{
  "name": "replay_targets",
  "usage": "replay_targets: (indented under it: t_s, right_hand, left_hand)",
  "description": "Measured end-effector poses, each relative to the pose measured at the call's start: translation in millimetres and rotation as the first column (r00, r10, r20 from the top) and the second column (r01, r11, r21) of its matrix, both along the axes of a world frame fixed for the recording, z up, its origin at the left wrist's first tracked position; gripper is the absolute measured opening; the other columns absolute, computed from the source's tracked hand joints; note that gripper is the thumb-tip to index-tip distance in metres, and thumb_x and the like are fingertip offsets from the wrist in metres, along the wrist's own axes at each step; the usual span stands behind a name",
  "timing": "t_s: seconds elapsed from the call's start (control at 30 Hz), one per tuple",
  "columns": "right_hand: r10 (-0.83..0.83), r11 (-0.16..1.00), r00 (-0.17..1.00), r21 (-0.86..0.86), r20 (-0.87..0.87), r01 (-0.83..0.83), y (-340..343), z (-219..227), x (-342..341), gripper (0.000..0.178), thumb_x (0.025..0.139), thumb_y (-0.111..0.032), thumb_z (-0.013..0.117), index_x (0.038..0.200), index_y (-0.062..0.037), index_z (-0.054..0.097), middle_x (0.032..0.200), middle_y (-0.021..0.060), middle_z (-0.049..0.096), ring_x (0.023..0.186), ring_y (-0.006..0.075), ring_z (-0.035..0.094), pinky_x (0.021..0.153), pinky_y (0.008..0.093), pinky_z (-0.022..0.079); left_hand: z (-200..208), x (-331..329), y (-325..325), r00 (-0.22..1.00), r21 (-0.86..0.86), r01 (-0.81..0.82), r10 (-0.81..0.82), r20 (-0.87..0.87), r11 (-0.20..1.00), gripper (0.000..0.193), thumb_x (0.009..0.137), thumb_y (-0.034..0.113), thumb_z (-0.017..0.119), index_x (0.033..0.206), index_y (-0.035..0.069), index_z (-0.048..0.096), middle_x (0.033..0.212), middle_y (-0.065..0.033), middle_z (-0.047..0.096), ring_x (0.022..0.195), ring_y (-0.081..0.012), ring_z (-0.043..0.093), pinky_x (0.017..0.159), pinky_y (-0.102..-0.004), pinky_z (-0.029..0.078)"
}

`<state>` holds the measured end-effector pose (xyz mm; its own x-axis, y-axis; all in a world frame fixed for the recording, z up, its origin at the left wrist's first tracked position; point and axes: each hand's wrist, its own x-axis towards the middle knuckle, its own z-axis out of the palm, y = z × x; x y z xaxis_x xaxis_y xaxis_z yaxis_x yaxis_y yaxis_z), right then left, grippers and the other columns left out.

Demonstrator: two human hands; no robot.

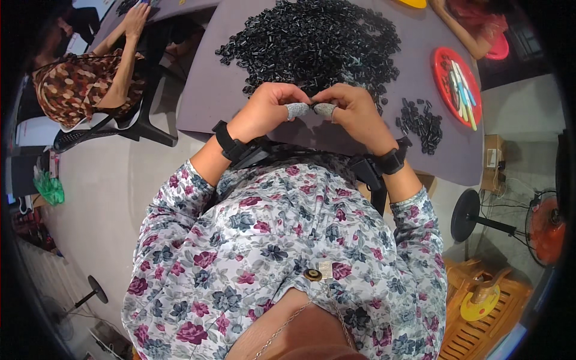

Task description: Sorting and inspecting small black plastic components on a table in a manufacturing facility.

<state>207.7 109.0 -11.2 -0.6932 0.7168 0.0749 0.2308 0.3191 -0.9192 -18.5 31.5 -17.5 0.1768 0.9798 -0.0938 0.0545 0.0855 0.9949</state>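
In front of my body, at the near edge of the table, my left hand (268,110) and my right hand (356,113) meet fingertip to fingertip. Both are closed in a pinch on a small black piece (312,107), mostly hidden by the fingers. Each thumb wears a grey fabric cover. Just beyond my hands spreads a large heap of small black pieces (312,45), short and glossy. A smaller group of black pieces (419,125) lies to the right of my right hand. Black straps with devices circle both wrists.
A red tray (437,66) at the table's right holds long tools with white, blue and green parts. Another person's arm (462,33) reaches in at the far right; a person in a patterned top (84,87) sits left. Fans (545,231) and a wooden chair (480,312) stand right.
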Motion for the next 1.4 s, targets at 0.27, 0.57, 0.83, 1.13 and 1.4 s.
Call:
replay_targets:
  t_s: [0.27,0.57,0.83,1.13,1.4]
  right_hand:
    - [0.066,0.978,0.997,-0.194,-0.049,-0.074,-5.0,6.8,-0.9,0.023,0.087,0.010,0.055,0.107,0.0041,0.066,0.097,0.0062,0.071,0.083,0.0125,0.071,0.074,0.0256,0.058]
    - [0.045,0.952,0.995,-0.298,-0.088,-0.070,-6.4,13.1,2.1,0.021,0.087,0.009,0.054,0.105,0.0049,0.064,0.098,0.0093,0.071,0.086,0.0164,0.074,0.074,0.0276,0.060]
    - [0.056,0.944,0.993,-0.318,-0.100,-0.085,-6.5,15.2,3.1,0.020,0.087,0.008,0.054,0.104,0.0052,0.064,0.095,0.0102,0.073,0.083,0.0166,0.075,0.073,0.0275,0.060]
    - [0.053,0.937,0.993,-0.338,-0.105,-0.086,-9.2,14.0,5.4,0.024,0.085,0.011,0.052,0.105,0.0054,0.065,0.096,0.0111,0.074,0.083,0.0161,0.075,0.072,0.0269,0.059]
    - [0.013,0.916,0.984,-0.391,-0.178,-0.083,-8.8,8.2,8.5,0.017,0.090,0.007,0.057,0.104,0.0034,0.065,0.097,0.0086,0.072,0.082,0.0163,0.074,0.072,0.0275,0.060]
  left_hand:
    - [-2.6,2.0,1.3,0.998,0.018,-0.037,0.038,-0.043,0.999,0.023,0.090,-0.007,0.062,0.108,0.001,0.074,0.093,-0.0007,0.074,0.081,-0.0054,0.065,0.069,-0.0221,0.052]
    - [7.1,-1.9,2.6,0.998,-0.011,0.060,-0.060,0.001,0.998,0.031,0.088,-0.010,0.055,0.109,0.002,0.074,0.092,-0.0006,0.073,0.079,-0.0062,0.063,0.071,-0.0215,0.051]
    - [2.8,-0.5,2.3,0.998,-0.011,0.055,-0.054,0.034,0.998,0.032,0.089,-0.010,0.056,0.114,0.002,0.071,0.095,-0.0010,0.073,0.081,-0.0066,0.064,0.071,-0.0217,0.051]
    - [3.7,3.7,0.2,0.996,0.061,0.066,-0.062,-0.068,0.996,0.029,0.089,-0.013,0.059,0.113,-0.001,0.070,0.097,-0.0042,0.074,0.087,-0.0084,0.068,0.077,-0.0237,0.054]
    - [8.0,6.1,0.1,0.999,0.037,0.038,-0.039,0.037,0.999,0.030,0.090,-0.013,0.059,0.114,0.000,0.070,0.099,-0.0037,0.073,0.088,-0.0084,0.068,0.080,-0.0247,0.056]
